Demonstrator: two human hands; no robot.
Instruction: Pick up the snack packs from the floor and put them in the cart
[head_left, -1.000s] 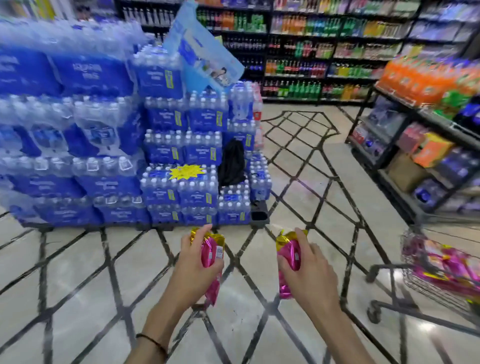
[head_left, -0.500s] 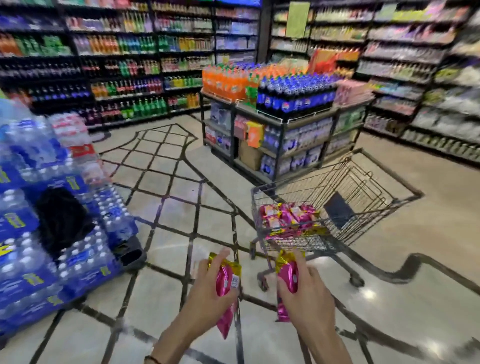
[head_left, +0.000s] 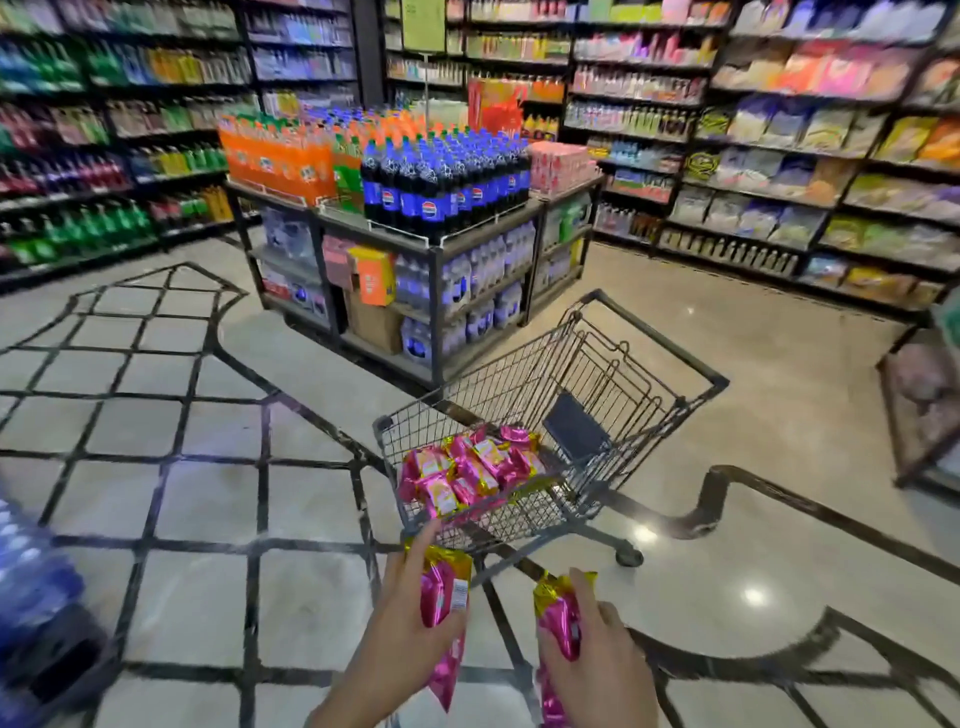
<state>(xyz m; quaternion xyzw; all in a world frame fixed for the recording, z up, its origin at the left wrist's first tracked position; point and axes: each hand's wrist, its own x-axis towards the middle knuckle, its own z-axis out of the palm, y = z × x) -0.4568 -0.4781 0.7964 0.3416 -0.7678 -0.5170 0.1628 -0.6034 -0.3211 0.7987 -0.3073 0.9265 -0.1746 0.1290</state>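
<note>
Hands are both holding snacks. My left hand (head_left: 400, 639) is gripping one pink snack pack (head_left: 442, 597), with the thumb lying along its near side and the fingers wrapping behind. The pack is standing roughly upright with its gold crimped end on top and a barcode patch facing me. My right hand (head_left: 597, 670) is gripping a second pink pack (head_left: 560, 621), fingers curling over the front, gold end up and the lower end hanging below the palm. The two packs are sitting near each other but are not touching.

Both hands are hovering low in view, just in front of the near end of the wire cart (head_left: 660, 336) and below its rim. The cart is standing on the pale floor (head_left: 208, 499) with black line inlay, its handle pointing away from me. A heap of matching pink snack packs (head_left: 467, 467) is lying in the near part of the basket, and a dark flap (head_left: 574, 431) is sitting toward the handle end.

Behind the cart, a display rack (head_left: 483, 244) is carrying blue-label cola bottles (head_left: 441, 182) and orange soda (head_left: 275, 156). Stocked shelves (head_left: 779, 156) are running along the walls. Blurred water bottle packs (head_left: 31, 597) are showing at lower left.
</note>
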